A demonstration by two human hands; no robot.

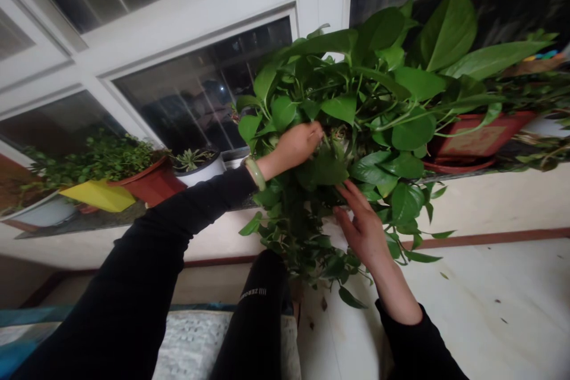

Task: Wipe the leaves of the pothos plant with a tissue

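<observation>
A large, bushy pothos plant (329, 166) with broad green leaves and trailing vines fills the middle of the view. My left hand (294, 145), with a pale green bangle (255, 173) at the wrist, reaches into the foliage. Its fingers are closed in a pinch among the stems; what lies between them is hidden. Lower and to the right, my right hand (363, 228) has its fingers stretched out, with the tips at the lower edge of a broad leaf (329, 166). Foliage covers most of the plant's container.
Along the sill stand a red pot (481, 139) on the right, and a white pot (202, 170), a reddish-brown pot (154, 181) and a yellow object (100, 196) on the left. Windows rise behind. A patterned cushioned surface (191, 344) lies below, beside pale floor (503, 309) with scattered debris.
</observation>
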